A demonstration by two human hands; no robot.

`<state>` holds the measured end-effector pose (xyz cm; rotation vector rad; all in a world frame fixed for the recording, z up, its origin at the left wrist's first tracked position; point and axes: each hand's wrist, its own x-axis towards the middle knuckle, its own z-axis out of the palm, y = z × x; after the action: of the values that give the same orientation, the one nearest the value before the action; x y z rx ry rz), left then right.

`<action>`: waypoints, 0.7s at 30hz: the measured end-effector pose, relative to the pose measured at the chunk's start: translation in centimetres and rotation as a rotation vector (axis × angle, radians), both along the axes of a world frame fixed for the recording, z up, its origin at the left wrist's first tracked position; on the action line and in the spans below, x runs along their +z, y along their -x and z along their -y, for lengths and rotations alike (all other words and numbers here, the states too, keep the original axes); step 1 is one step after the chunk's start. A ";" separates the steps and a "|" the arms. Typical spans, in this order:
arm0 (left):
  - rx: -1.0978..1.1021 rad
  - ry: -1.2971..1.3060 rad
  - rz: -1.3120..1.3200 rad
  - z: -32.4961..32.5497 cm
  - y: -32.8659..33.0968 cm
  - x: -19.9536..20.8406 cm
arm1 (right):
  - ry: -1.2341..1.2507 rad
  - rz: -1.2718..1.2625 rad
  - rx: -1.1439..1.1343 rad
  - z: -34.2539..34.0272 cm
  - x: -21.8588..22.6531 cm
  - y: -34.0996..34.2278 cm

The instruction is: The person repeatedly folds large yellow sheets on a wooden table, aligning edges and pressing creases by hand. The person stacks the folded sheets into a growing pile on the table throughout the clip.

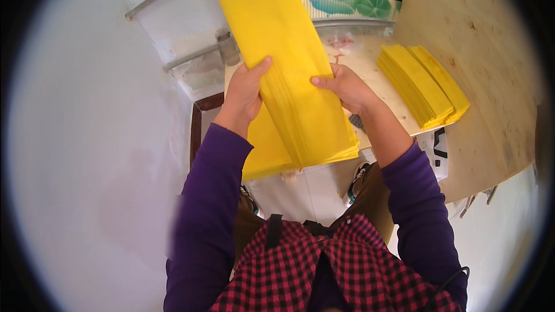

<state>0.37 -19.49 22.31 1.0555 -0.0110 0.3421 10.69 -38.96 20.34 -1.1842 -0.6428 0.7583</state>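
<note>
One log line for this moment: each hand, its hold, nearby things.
left hand: holding left edge of yellow bundle | right hand: holding its right edge | table, right: yellow stacks

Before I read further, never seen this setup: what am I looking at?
No machine here: a person's bare left hand and right hand, in purple sleeves. The single picture comes from a head-worn fisheye camera looking down, so edges bend. Both hands grip a layered yellow bundle, thumbs on its near face. More yellow sheets show below it. On the pale wooden table, to the right, lie two yellow stacks side by side.
</note>
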 end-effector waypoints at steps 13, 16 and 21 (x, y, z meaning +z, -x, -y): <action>0.201 0.275 -0.450 2.0 5.2 -16.3 | 0.409 -0.172 0.130 -0.1 -12.3 2.9; 0.196 0.292 -0.480 1.6 5.2 -17.6 | 0.453 -0.151 0.120 -0.2 -13.6 2.8; 0.191 0.321 -0.469 1.8 5.1 -18.1 | 0.454 -0.201 0.098 0.7 -13.3 3.3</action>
<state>-4.76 -21.27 4.24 0.7973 0.5508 0.2509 7.44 -39.69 6.99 -1.4700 -0.3706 1.1302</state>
